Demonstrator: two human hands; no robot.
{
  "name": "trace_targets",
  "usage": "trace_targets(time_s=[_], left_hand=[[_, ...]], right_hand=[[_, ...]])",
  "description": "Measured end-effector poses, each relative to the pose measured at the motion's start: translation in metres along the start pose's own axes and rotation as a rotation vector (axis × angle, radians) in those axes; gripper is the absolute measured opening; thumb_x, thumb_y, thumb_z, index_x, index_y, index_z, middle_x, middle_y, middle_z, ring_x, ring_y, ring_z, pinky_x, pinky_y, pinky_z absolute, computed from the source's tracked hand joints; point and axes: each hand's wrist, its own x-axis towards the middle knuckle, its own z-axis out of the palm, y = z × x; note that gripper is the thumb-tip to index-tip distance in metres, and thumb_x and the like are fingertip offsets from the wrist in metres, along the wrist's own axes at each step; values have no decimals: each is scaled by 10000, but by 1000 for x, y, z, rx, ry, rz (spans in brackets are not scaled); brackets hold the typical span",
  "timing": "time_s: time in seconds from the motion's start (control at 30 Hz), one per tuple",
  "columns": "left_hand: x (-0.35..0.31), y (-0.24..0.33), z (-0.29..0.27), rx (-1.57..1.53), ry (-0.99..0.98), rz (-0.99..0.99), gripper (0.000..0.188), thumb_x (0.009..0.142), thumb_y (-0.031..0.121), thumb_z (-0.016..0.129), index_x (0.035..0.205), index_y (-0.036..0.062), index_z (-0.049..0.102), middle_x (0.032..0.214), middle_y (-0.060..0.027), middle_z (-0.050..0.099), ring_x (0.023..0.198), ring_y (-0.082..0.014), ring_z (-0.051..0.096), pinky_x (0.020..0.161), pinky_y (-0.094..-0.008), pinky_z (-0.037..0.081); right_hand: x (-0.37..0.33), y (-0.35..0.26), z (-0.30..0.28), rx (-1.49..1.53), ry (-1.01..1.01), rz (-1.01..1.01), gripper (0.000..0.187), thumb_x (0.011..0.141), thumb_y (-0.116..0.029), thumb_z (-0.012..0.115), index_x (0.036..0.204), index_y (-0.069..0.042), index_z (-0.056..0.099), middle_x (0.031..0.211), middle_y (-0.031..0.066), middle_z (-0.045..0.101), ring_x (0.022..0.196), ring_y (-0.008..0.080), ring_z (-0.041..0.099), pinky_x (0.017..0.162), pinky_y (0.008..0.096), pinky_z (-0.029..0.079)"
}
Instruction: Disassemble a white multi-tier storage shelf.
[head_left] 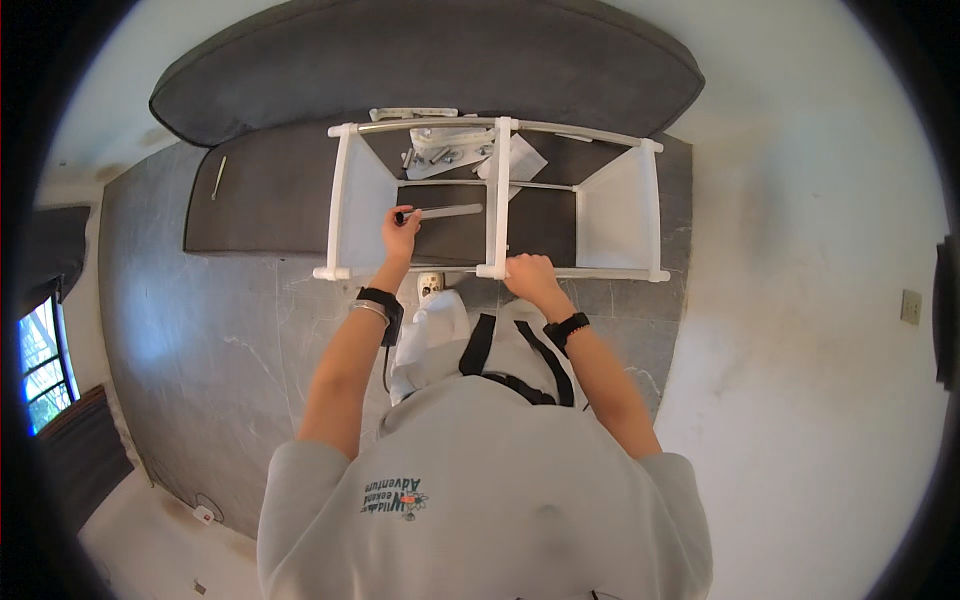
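The white tubular frame seems joined; over it, left hand grips a slim pale rod, right hand its near rail; silver metal cylinders beyond lie loose.

Grey shirt: dark green lettering, three short lines, upside down in view. Small flower graphic alongside.

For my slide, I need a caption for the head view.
Left grip holding a rod, right grip on a white rack.
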Motion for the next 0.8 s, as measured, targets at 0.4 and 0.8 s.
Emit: trace_targets(time_s=[0.4, 0.8], left_hand=[[126, -77, 32, -109, 196, -286, 193, 814, 128, 645, 909, 67, 489, 771, -42, 559, 608, -130, 562, 535, -256, 495], [182, -128, 37, 517, -134, -156, 565, 792, 280, 644, 1206, -49, 444, 1170, -183, 526, 1087, -298, 504, 920, -339, 387]], right_hand=[[3, 1, 5, 22, -110, 80, 120, 673, -168, 586, 735, -86, 648, 724, 120, 641, 693, 284, 636, 611, 397, 496], [-2, 2, 15, 82, 14, 84, 68, 657, -154, 607, 637, -93, 627, 669, 100, 624, 656, 281, 628, 576, 395, 478]])
